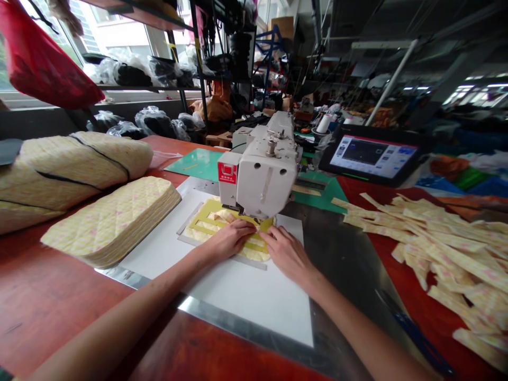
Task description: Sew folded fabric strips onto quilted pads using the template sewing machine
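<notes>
**Quilted piece in yellow frame, at sewing machine**

Item 1: left hand. Palm down on the quilted piece and yellow frame, just left of the needle area.

Item 2: right hand. Palm down on the same piece, to the right. The fingertips of both hands nearly meet at the middle of the frame; the hands are close but apart. Whether the fingers pinch the fabric cannot be told.

Item 3: quilted piece. Pale yellow, held in the frame, lying directly under and between both hands, its far edge beneath the machine head.

Item 4: white board. Bears the frame; set on a steel plate.

Item 5: sewing machine. White, head above the frame's far side.

Item 6: stack of quilted pieces. Left of the board, on the red table.

Item 7: quilted bundle. Behind the stack, tied with dark cord.

Item 8: loose quilted strips. Heaped at right, on the table.

Item 9: tablet. Lit, beyond the machine at right.

Item 10: green mat. Beyond the board, left of the machine.
</notes>
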`<state>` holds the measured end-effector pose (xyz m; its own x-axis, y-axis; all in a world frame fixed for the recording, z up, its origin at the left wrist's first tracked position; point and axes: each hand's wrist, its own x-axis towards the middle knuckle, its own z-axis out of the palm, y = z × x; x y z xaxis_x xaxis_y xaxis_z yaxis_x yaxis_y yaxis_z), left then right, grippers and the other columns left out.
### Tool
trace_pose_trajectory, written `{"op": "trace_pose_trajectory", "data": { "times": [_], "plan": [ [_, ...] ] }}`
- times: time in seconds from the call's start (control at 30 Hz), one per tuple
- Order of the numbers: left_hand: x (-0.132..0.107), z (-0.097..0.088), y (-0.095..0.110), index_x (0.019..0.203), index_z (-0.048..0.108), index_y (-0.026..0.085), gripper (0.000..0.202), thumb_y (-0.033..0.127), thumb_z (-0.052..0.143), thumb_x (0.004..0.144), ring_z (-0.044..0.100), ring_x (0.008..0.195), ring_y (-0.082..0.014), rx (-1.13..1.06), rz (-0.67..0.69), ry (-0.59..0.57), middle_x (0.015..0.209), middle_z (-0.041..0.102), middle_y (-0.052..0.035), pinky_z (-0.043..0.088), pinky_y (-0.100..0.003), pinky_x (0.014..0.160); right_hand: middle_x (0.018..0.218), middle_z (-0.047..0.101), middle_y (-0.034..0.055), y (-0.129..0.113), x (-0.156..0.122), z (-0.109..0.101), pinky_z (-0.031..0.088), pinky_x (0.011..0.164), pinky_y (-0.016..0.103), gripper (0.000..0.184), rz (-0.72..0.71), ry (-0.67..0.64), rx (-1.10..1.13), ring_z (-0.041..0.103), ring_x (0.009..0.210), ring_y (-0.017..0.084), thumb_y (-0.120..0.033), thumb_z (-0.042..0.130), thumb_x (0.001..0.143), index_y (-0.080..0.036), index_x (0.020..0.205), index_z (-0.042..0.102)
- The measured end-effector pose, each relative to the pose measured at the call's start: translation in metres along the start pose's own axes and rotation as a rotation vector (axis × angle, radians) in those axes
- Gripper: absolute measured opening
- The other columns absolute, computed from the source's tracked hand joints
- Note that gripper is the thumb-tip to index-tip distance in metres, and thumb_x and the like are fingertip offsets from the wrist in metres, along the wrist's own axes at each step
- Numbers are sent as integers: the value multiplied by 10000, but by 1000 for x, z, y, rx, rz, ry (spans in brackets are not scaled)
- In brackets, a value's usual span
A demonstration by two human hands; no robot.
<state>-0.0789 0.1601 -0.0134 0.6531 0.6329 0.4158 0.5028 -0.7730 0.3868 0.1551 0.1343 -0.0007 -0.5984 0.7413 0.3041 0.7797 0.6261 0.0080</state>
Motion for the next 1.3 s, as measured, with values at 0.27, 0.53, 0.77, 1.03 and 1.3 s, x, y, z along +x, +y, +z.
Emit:
{"op": "trace_pose_trajectory", "data": {
  "times": [0.27,0.53,0.77,1.03,1.3],
  "plan": [
    [-5,-2,-3,1339,649,147,427,55,447,975,659,1231,-233,38,35,-8,1336,677,-153,538,-389,1098,1099,667,105,-1,10,-3,562,832,359,322,-92,-33,-47,609,1059,263,-91,501,975,-195,1234,661],
    [-5,-3,3,1161,735,133,307,119,508,954,704,1065,-244,106,1,97,1131,740,-137,579,-386,980,1109,689,102,5,-2,2,567,919,393,409,-75,-3,26,588,1098,275,-99,478,973,-174,1352,614],
    [3,8,-4,1139,744,157,287,126,546,934,727,1059,-224,14,-12,161,1154,762,-117,563,-366,1009,1117,690,111,14,-10,0,563,942,410,425,-49,7,57,593,1085,278,-86,462,970,-164,1357,618],
    [10,7,-21,1100,762,151,292,104,569,885,742,1014,-222,-29,-37,186,1140,773,-113,579,-353,973,1029,669,84,17,-11,14,568,932,400,452,5,102,164,615,1012,254,-87,450,994,-218,1389,629],
    [-4,-4,-23,1101,759,163,279,117,591,883,729,1005,-215,-19,-47,191,1127,776,-99,556,-356,981,998,682,87,3,-5,14,566,890,368,405,-17,100,168,624,996,248,-90,451,1001,-194,1318,679]
  ]
}}
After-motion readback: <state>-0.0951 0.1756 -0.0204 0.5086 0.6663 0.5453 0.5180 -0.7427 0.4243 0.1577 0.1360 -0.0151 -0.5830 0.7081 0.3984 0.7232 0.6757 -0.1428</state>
